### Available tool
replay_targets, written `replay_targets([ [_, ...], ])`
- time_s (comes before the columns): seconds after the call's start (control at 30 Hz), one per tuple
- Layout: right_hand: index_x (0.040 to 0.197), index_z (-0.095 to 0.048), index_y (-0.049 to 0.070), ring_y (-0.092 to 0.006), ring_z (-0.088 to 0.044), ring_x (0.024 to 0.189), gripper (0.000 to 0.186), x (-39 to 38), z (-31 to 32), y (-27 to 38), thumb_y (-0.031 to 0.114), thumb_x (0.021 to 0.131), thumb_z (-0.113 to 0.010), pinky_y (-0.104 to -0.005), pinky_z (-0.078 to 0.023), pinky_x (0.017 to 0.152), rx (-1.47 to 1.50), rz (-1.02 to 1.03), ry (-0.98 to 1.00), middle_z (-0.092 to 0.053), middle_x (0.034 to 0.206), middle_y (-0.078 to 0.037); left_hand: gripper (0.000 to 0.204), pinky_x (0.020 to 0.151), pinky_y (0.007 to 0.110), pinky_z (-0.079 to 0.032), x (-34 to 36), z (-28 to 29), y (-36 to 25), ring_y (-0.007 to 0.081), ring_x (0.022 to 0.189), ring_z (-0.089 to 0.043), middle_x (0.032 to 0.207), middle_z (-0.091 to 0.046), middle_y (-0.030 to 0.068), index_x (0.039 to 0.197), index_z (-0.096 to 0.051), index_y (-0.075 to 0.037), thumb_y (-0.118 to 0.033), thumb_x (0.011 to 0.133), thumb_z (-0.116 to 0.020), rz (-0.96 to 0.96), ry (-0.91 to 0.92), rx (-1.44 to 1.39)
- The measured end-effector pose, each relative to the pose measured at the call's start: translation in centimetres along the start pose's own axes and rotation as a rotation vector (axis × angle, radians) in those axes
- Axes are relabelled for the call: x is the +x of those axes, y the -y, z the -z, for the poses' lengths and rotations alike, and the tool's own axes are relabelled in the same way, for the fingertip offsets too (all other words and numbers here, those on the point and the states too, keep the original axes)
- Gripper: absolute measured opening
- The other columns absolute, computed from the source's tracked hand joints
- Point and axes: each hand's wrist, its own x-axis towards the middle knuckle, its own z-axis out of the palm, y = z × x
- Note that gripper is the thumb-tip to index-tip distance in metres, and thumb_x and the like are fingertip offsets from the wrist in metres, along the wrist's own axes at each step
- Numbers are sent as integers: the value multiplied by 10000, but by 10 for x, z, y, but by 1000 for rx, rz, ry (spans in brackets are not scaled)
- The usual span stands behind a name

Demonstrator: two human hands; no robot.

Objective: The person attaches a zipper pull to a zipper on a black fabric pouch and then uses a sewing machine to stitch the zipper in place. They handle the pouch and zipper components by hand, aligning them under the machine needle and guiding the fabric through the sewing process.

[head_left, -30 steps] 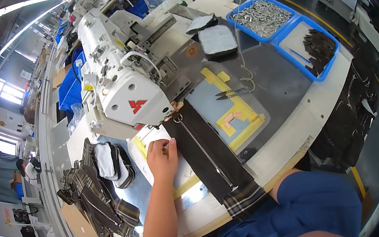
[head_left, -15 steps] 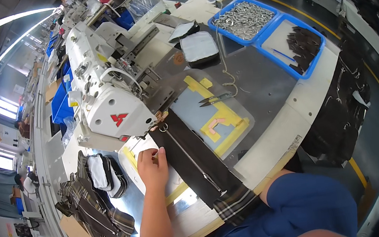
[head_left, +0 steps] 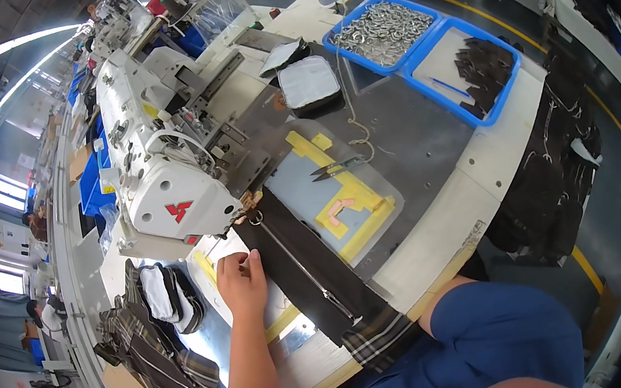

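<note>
My left hand (head_left: 243, 286) rests palm down beside the long dark fabric strip (head_left: 311, 274). Its fingers are loosely curled, the thumb lies along the strip's left edge, and nothing shows in its grasp. A zipper (head_left: 298, 260) runs down the strip, with a metal ring (head_left: 255, 218) at its far end. The strip's far end lies at the head of a white sewing machine (head_left: 179, 201). Plaid fabric (head_left: 380, 338) at the strip's near end hangs over the table edge. My right hand is out of sight; a blue sleeve (head_left: 499, 326) shows at lower right.
Thread snips (head_left: 339, 167) lie on a yellow-taped plate (head_left: 301, 187) right of the strip. Beyond are a blue tray of metal rings (head_left: 383, 32) and another of dark fabric pieces (head_left: 485, 71). Folded plaid pieces (head_left: 158, 353) sit at left; dark pieces (head_left: 543, 167) hang at right.
The whole view has shifted slightly. My left hand stays beside the strip, its fingers still curled; the strip remains under the machine head.
</note>
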Motion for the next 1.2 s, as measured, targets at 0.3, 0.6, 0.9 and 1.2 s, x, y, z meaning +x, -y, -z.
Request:
replay_targets([
  [0.3,1324,-649,21,-441,-659,1133,378,1,3,1,235,1024,-568,-490,-503,1037,4,10,10,-708,1163,-251,219,675,415,-508,0,1,-6,285,720,-618,878,-662,121,899,-688,-24,-222,938,-774,11,5,34],
  [0.6,1329,-647,20,-444,-654,1146,382,2,4,2,243,1031,-563,-491,-497,1046,11,21,14,-706,1175,-254,219,664,408,-509,0,-2,-1,282,708,-616,870,-660,119,896,-689,-27,-222,929,-784,-6,-16,9],
  [0.9,1334,-644,18,-447,-649,1159,387,1,6,5,252,1038,-557,-493,-492,1055,-4,34,1,-704,1186,-257,233,658,419,-510,-2,5,-8,295,714,-633,852,-657,127,888,-690,-30,-240,934,-778,-6,-22,33],
  [1.2,1339,-642,17,-450,-644,1172,392,-31,24,5,260,1045,-551,-494,-486,1064,-63,115,-37,-702,1198,-260,262,723,446,-527,-5,10,0,347,783,-649,874,-659,152,902,-687,-17,-265,942,-759,42,-30,-69],
])
